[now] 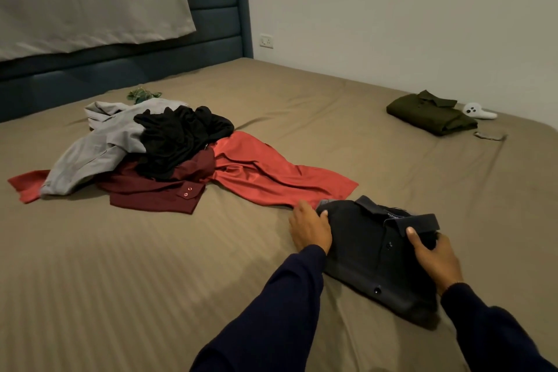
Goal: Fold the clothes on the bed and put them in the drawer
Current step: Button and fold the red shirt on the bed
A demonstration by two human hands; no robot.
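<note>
Fingers: those of the left hand are laid flat and close together against the left edge of the folded dark shirt, thumb tip resting on the cloth; those of the right hand are curled under the collar end, which is pinched between thumb and fingers.

Location: the dark shirt is set on the bed, with the unfolded pile – grey, black, maroon and orange-red garments – lying to its upper left, the orange-red hem just beside it. A folded olive shirt is placed well beyond the dark shirt, toward the wall.

Handling: judged light, soft and limp – the fold is likely to sag unless both side edges are supported from beneath.

Not made out: no drawer is shown; the right fingertips are hidden under the collar; the collar label is illegible.
</note>
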